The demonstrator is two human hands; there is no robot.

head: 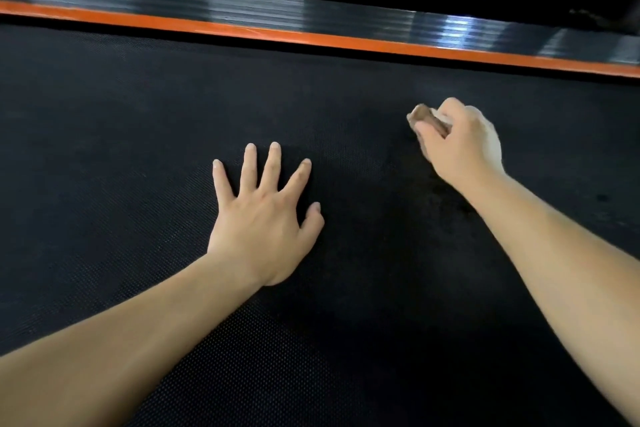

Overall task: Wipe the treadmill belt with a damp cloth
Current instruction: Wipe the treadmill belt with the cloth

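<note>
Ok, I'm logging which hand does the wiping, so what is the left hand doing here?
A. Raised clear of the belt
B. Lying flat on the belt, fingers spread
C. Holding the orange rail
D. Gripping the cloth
B: the left hand lies flat on the belt with its fingers spread, while the right hand grips the cloth.
</note>
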